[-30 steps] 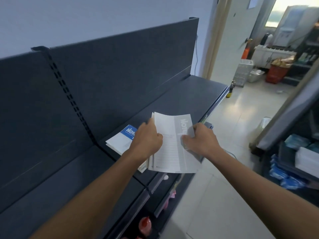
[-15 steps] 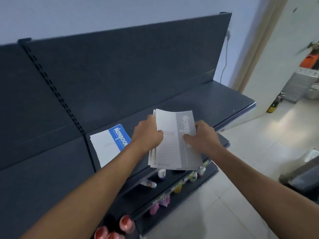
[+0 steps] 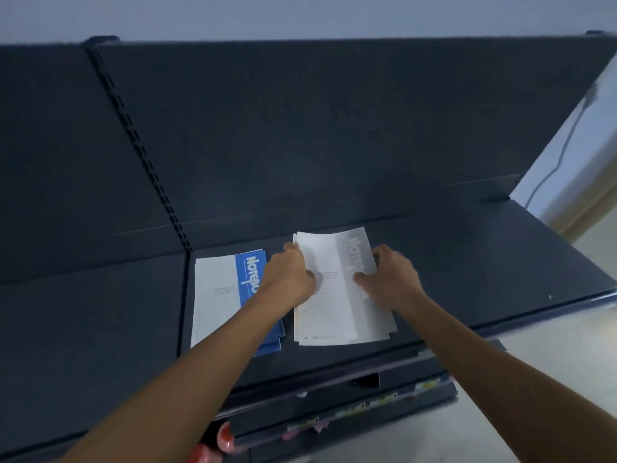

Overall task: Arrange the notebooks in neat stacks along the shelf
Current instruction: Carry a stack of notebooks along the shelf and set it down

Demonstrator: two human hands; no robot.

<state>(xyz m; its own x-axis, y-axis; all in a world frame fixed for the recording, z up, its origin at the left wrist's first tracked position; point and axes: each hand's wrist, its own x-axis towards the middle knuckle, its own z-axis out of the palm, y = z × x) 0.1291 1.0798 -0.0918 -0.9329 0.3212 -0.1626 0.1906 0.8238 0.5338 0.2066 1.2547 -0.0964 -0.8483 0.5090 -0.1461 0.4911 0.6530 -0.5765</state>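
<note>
A stack of grey-and-white notebooks [image 3: 337, 305] lies flat on the dark shelf [image 3: 467, 262], near its front edge. My left hand [image 3: 288, 279] grips the stack's left edge, thumb on the top cover. My right hand [image 3: 390, 279] holds its right edge over the grey band. Just to the left sits a second stack of blue-and-white notebooks [image 3: 220, 295], partly hidden by my left forearm and slightly fanned at its lower right corner.
The shelf's tall dark back panel [image 3: 300, 128] rises behind, with a slotted upright [image 3: 140, 152] at the left. Lower shelves [image 3: 334, 409] below hold small bottles with red caps. At the right there is pale floor and a wall with a hanging cable.
Both hands have brought the grey notebook stack down from the air onto the shelf beside the blue stack. The camera has swung left to face the shelf squarely.
</note>
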